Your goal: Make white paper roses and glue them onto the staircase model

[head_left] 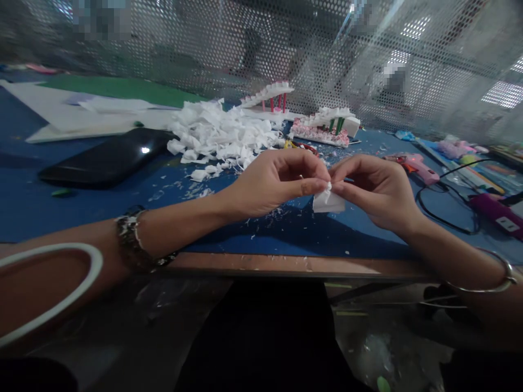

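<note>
My left hand [278, 179] and my right hand [376, 188] meet above the blue table top [81, 207]. Both pinch one small white paper piece [328, 200] between thumb and forefinger, and its lower part hangs below the fingertips. My left wrist wears a dark bracelet and a white bangle; my right wrist wears a thin metal bangle. Behind my hands lies a heap of white paper scraps [220, 136].
A black phone [106, 158] lies at the left, white sheets [81, 117] behind it. Two small frilled paper models [322, 128] stand at the back. A pink glue gun [414, 166], black cable [445, 218] and purple plug strip [496, 212] sit right. A perforated metal screen [261, 49] closes the back.
</note>
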Demonstrator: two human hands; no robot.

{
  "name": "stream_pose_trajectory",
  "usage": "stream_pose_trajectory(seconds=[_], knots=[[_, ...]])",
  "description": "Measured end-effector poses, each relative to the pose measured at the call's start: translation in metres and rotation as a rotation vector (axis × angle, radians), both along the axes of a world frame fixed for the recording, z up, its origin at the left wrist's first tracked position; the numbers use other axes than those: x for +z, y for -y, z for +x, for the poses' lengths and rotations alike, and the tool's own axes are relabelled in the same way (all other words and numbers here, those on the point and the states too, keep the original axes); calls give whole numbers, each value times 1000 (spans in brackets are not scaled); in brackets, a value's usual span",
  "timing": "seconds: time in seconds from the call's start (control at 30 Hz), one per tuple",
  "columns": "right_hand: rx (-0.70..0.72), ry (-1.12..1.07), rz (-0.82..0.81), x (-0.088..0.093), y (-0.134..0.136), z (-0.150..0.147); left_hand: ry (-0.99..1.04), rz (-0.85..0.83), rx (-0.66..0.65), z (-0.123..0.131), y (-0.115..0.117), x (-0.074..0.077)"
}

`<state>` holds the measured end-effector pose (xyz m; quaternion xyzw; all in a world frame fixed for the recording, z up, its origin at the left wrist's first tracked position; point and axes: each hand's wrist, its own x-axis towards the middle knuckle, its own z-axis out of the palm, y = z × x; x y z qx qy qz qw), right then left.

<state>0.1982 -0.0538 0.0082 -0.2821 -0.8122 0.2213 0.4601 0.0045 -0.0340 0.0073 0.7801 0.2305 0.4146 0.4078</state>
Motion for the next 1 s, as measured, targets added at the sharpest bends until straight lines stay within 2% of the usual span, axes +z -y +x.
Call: stream_pose_trajectory(seconds=[0.1, 0.23, 0.47, 0.63, 0.8, 0.9, 1.0], knots=[[-12, -26, 101, 1, 3, -2, 5, -21, 34, 1, 1, 0], [-101, 1, 222, 1, 5, -5, 46, -40, 66, 4, 1, -1], [-180, 45, 343, -5, 2, -7, 59, -30, 133, 7, 0, -3], [-256, 45, 392, -4, 1, -6, 54, -24, 123, 7, 3, -2], [-219, 27, 436, -2, 3, -7, 102, 30, 105, 8, 5, -3], [-218, 31, 429, -1, 4, -8, 138, 56, 60, 8, 4, -3], [-202, 22, 392, -2, 4, -8, 134, 34, 84, 7, 4, -3]])
